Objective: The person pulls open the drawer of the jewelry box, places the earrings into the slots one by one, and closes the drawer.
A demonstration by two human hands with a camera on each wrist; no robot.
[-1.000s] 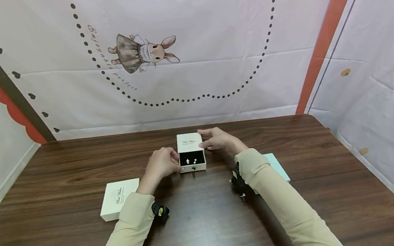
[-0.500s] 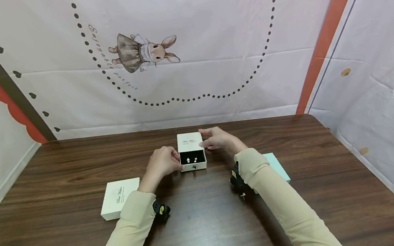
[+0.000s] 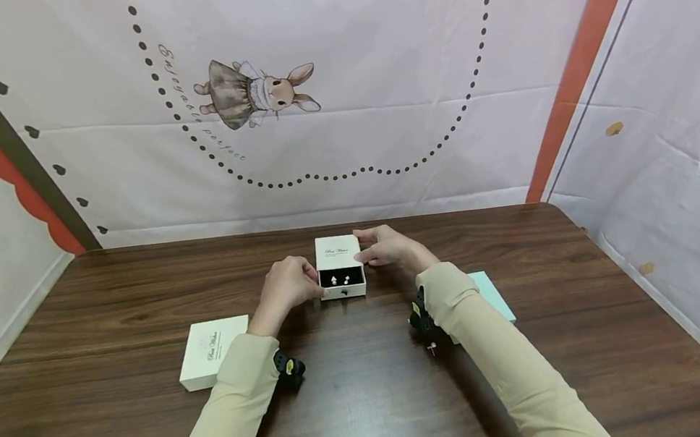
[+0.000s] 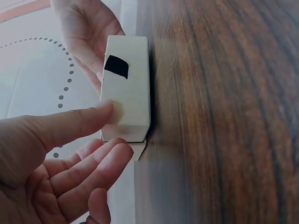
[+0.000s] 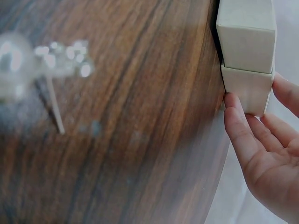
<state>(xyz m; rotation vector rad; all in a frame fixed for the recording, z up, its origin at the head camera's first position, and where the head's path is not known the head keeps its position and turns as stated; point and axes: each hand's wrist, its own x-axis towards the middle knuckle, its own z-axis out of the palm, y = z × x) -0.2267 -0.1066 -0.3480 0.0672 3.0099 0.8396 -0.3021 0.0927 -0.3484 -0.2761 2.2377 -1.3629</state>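
Observation:
A small cream jewelry box (image 3: 336, 246) stands near the table's back edge with its drawer (image 3: 343, 293) partly out toward me. A pair of earrings (image 3: 334, 280) sits on the drawer's black lining. My left hand (image 3: 289, 284) is at the drawer's front left corner; in the left wrist view its thumb presses the drawer front beside a black ribbon pull (image 4: 117, 66), with curled fingers at the side. From the right, my right hand (image 3: 388, 250) grips the outer sleeve (image 5: 247, 88), thumb and fingers on opposite faces.
A larger white box (image 3: 209, 356) with printed lettering lies at left, beside the left forearm. A pale turquoise box (image 3: 493, 297) is partly hidden under the right forearm. Near the right wrist lies a pearl earring (image 5: 60, 63) with sparkling stones. A printed cloth (image 3: 370, 63) hangs behind the table.
The drawer has slid a short way back into the sleeve, so less black lining shows. My left hand has moved slightly away from me with it; the right hand stays on the sleeve.

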